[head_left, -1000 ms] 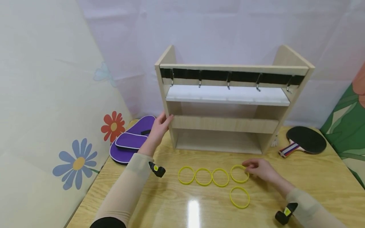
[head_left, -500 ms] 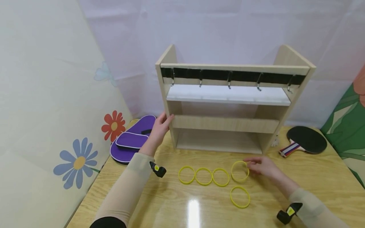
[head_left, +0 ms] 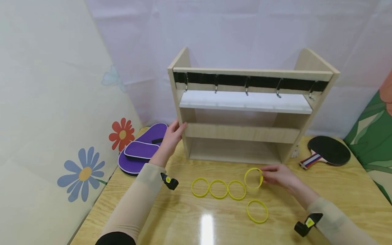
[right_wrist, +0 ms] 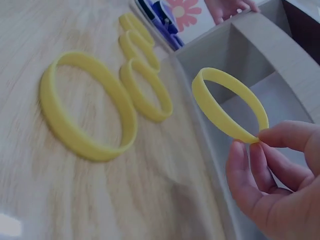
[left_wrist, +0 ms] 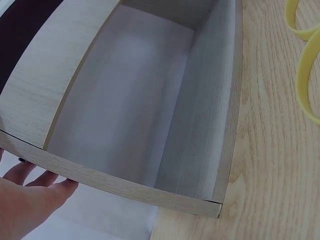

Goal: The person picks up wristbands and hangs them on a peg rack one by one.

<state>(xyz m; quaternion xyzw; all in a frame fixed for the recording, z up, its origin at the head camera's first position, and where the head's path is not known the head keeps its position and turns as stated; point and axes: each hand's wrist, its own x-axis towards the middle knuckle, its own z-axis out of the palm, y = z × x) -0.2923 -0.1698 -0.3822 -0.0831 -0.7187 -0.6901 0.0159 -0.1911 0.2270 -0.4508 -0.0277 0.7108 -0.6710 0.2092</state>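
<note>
My right hand (head_left: 280, 175) pinches a yellow wristband (right_wrist: 215, 112) between thumb and fingertips, raised off the wooden table. In the right wrist view the wristband tilts in front of the shelf's lower compartment. A row of 3 more yellow wristbands (head_left: 192, 187) lies to its left on the table. Nearer the person lies another, a lone wristband (right_wrist: 82, 145). My left hand (head_left: 171, 136) touches the outer face and front edge of the left side panel of a pale wooden shelf unit (head_left: 242, 132); in the left wrist view its fingers rest against that panel (left_wrist: 125, 184).
Several metal hooks (head_left: 246, 89) hang along a black strip on the shelf's upper rail. A purple paddle case (head_left: 142, 151) lies to the left. On the right lies a black table tennis paddle (head_left: 330, 149). A small white object (head_left: 295, 152) shows partly beside the shelf.
My right hand has lifted the wristband from the table and moved it slightly up and left, tilting it. The left hand stays at the shelf's side panel.
</note>
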